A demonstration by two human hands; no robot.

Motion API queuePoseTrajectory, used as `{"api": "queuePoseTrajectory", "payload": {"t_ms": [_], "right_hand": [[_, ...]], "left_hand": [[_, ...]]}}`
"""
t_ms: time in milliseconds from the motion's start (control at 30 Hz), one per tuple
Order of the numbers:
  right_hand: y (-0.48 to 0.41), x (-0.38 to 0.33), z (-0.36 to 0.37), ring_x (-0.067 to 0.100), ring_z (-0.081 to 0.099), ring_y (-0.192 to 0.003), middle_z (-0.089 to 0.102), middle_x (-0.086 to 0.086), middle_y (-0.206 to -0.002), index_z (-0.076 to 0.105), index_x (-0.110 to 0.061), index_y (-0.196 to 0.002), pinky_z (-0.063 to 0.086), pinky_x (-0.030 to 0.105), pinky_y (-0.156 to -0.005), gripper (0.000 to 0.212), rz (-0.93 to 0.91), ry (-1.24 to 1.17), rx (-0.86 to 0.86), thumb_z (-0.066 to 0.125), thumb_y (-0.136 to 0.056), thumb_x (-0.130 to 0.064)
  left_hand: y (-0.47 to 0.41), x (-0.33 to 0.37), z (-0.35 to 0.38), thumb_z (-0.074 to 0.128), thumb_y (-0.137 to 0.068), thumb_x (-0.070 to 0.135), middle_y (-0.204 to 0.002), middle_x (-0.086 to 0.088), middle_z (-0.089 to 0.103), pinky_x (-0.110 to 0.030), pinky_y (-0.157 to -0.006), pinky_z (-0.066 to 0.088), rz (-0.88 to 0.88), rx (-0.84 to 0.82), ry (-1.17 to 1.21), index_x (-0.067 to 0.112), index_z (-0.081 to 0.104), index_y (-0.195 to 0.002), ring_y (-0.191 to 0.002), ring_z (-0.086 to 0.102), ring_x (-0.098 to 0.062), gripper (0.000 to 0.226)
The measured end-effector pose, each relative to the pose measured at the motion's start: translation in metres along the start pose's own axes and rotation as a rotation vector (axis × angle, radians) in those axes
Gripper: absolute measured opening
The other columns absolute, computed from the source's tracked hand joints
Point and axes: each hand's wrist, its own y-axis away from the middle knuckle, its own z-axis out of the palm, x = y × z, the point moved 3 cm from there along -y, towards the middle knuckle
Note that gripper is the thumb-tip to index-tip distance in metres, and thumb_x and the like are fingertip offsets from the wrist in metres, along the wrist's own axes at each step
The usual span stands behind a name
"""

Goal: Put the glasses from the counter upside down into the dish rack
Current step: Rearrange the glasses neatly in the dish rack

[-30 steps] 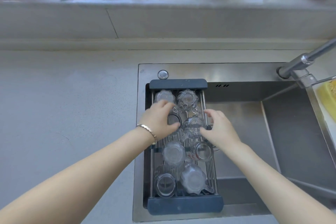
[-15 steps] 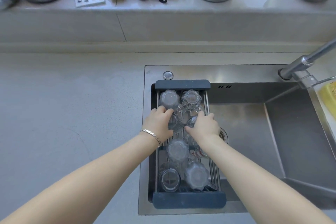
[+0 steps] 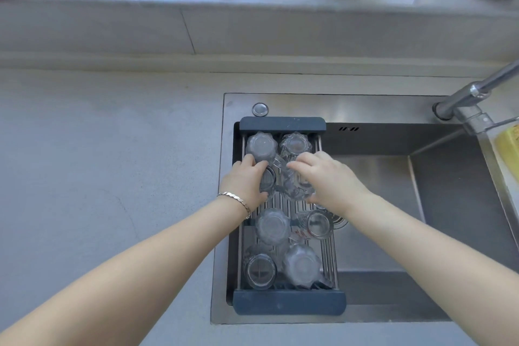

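A view from above of two bare arms reaching into a dish rack [image 3: 282,124] that sits across the left end of a steel sink [image 3: 393,205], its dark plastic ends resting on the sink's far and near rims. The left hand [image 3: 247,184], with a thin bracelet [image 3: 236,201] at the wrist, is wrapped around a clear glass [image 3: 266,181] in the second row from the far end, fingers curled over its side. The right hand [image 3: 327,180] is closed around the ribbed glass [image 3: 295,191] beside it, fingertips pressed on its far side. Two more glasses stand base up against the rack's far end: the far-left glass [image 3: 259,144] and the far-right glass [image 3: 295,143]. Four others fill the near half, two smooth-walled and two with fluted, scalloped sides; all are clear and lightly clouded, possibly wet. The grey counter [image 3: 112,177] left of the sink holds no glasses, so the task looks almost finished. The likely trouble from here is crowding: the held pair sits just beside the far row, and pushing them closer could knock glass against glass and chip a rim. A glass set on its rim across the thin rails could also tip against its neighbour once released. Wet glass may slip in the fingers. A tap [image 3: 477,93] juts over the sink's far right corner, well apart from the hands
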Motion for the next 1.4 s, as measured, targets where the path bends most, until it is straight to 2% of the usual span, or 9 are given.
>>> {"api": "queuePoseTrajectory", "payload": {"t_ms": [333, 633, 833, 967, 1033, 1133, 1200, 1267, 1400], "right_hand": [[-0.028, 0.01, 0.045, 0.026, 0.041, -0.122, 0.042, 0.003, -0.138, 0.034, -0.014, -0.138, 0.05, 0.039, -0.088, 0.068, -0.008, 0.037, -0.006, 0.064, -0.079, 0.003], [-0.006, 0.02, 0.064, 0.025, 0.046, -0.125, 0.044, 0.006, -0.136, 0.034, -0.016, -0.139, 0.043, 0.037, -0.097, 0.089, 0.511, -0.469, 0.096, 0.075, -0.068, -0.051], [-0.011, 0.011, 0.067, 0.031, 0.056, -0.113, 0.046, 0.006, -0.133, 0.036, -0.016, -0.136, 0.047, 0.038, -0.087, 0.076, 0.617, -0.498, 0.113, 0.074, -0.074, -0.04], [-0.004, 0.013, 0.06, 0.025, 0.046, -0.127, 0.044, 0.006, -0.141, 0.034, -0.013, -0.14, 0.041, 0.039, -0.102, 0.075, 0.533, -0.635, 0.158, 0.071, -0.079, -0.035], [0.013, 0.019, 0.046, 0.022, 0.047, -0.124, 0.048, 0.007, -0.136, 0.038, -0.011, -0.138, 0.039, 0.035, -0.102, 0.065, 0.511, -0.717, 0.287, 0.066, -0.084, -0.033], [0.046, 0.029, 0.036, 0.016, 0.055, -0.093, 0.052, 0.002, -0.116, 0.047, -0.017, -0.131, 0.043, 0.028, -0.082, 0.055, 0.536, -0.749, 0.302, 0.067, -0.082, -0.032], [0.061, 0.025, 0.046, 0.014, 0.055, -0.09, 0.05, 0.0, -0.114, 0.048, -0.023, -0.131, 0.044, 0.027, -0.08, 0.06, 0.484, -0.709, 0.114, 0.071, -0.077, -0.037], [0.066, 0.014, 0.062, 0.017, 0.052, -0.11, 0.047, -0.002, -0.128, 0.04, -0.03, -0.136, 0.045, 0.03, -0.088, 0.068, 0.399, -0.583, -0.033, 0.071, -0.076, -0.038], [0.061, 0.0, 0.086, 0.019, 0.046, -0.123, 0.046, -0.004, -0.135, 0.037, -0.033, -0.137, 0.044, 0.032, -0.093, 0.064, 0.364, -0.522, 0.014, 0.067, -0.081, -0.029]], "left_hand": [[-0.002, -0.002, 0.003, 0.068, -0.082, 0.027, -0.131, -0.007, 0.043, -0.038, -0.089, 0.051, 0.009, 0.006, 0.01, 0.02, 0.037, -0.139, -0.114, 0.049, -0.027, 0.065], [-0.001, -0.003, 0.008, 0.069, -0.08, 0.026, -0.13, -0.006, 0.043, -0.037, -0.089, 0.053, 0.022, 0.031, 0.046, 0.021, 0.036, -0.14, -0.111, 0.051, -0.026, 0.068], [-0.001, -0.004, 0.008, 0.069, -0.081, 0.028, -0.129, -0.006, 0.043, -0.038, -0.087, 0.053, 0.03, 0.027, 0.047, 0.022, 0.035, -0.141, -0.111, 0.051, -0.025, 0.069], [0.005, -0.002, 0.009, 0.068, -0.083, 0.029, -0.135, -0.005, 0.041, -0.037, -0.092, 0.05, 0.039, 0.065, 0.05, 0.025, 0.026, -0.146, -0.118, 0.046, -0.025, 0.076], [0.017, 0.002, 0.005, 0.074, -0.077, 0.024, -0.132, -0.01, 0.047, -0.039, -0.096, 0.047, 0.107, 0.202, 0.078, 0.019, 0.038, -0.141, -0.117, 0.049, -0.03, 0.074], [0.036, 0.007, 0.005, 0.08, -0.064, 0.007, -0.104, -0.016, 0.064, -0.041, -0.077, 0.058, 0.283, 0.392, 0.114, 0.007, 0.063, -0.11, -0.09, 0.063, -0.034, 0.049], [0.047, 0.015, 0.016, 0.068, -0.078, 0.013, -0.119, -0.01, 0.059, -0.038, -0.085, 0.056, 0.299, 0.129, 0.1, 0.01, 0.058, -0.118, -0.103, 0.06, -0.027, 0.041], [0.052, 0.018, 0.037, 0.059, -0.085, 0.025, -0.141, -0.002, 0.043, -0.037, -0.099, 0.046, 0.258, -0.179, -0.063, 0.019, 0.041, -0.135, -0.123, 0.047, -0.023, 0.053], [0.045, 0.024, 0.049, 0.063, -0.082, 0.03, -0.141, -0.002, 0.04, -0.043, -0.097, 0.044, 0.169, -0.295, -0.151, 0.024, 0.037, -0.136, -0.124, 0.044, -0.029, 0.06]]}}
